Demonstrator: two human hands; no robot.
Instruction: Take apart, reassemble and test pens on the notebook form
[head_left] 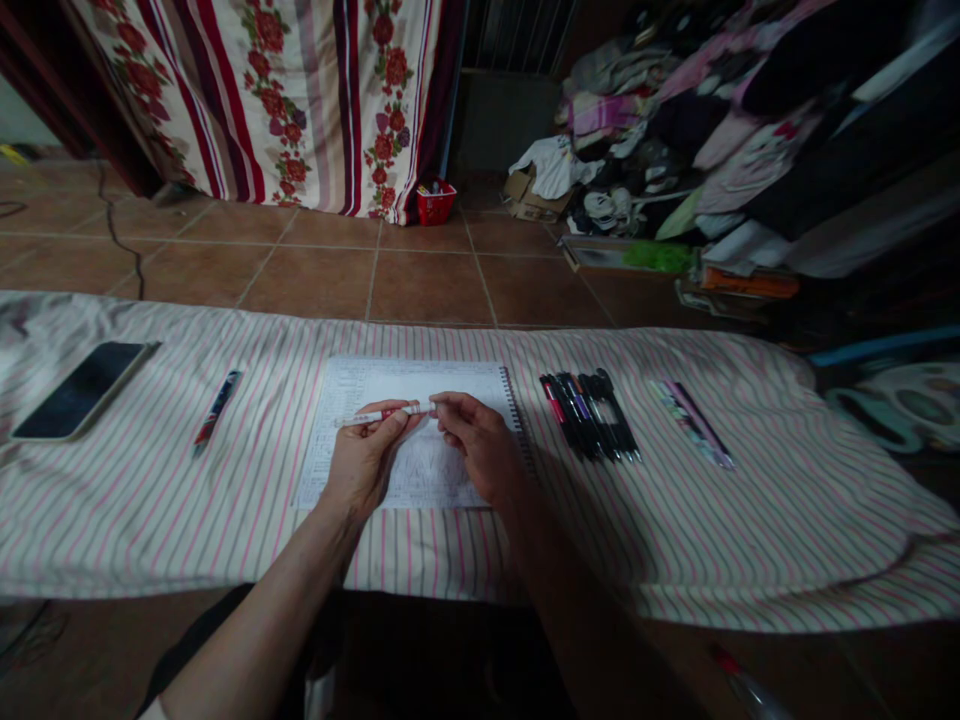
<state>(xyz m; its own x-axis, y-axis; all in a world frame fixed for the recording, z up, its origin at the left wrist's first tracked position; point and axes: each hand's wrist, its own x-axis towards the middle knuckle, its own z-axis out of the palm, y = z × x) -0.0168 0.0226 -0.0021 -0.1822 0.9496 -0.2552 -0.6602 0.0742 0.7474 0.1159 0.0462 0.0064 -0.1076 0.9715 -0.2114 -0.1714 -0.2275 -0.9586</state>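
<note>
A white pen with red markings (354, 420) is held level above a spiral notebook (435, 378) whose page is covered in writing. My left hand (367, 455) is closed around the pen's barrel. At the pen's right end, the fingertips of my right hand (480, 440) pinch its tip or cap; which one I cannot tell. Right of the notebook lies a row of several mostly black pens (589, 415). Farther right is a small group of pale and purple pens (694, 425). One dark blue and red pen (217, 412) lies alone to the left.
A phone (82, 390) rests on the striped cloth (262, 545) at the far left. Beyond the cloth's back edge are floor tiles (315, 270), a red basket (436, 203), a floral curtain (315, 100) and a heap of clothes (675, 130).
</note>
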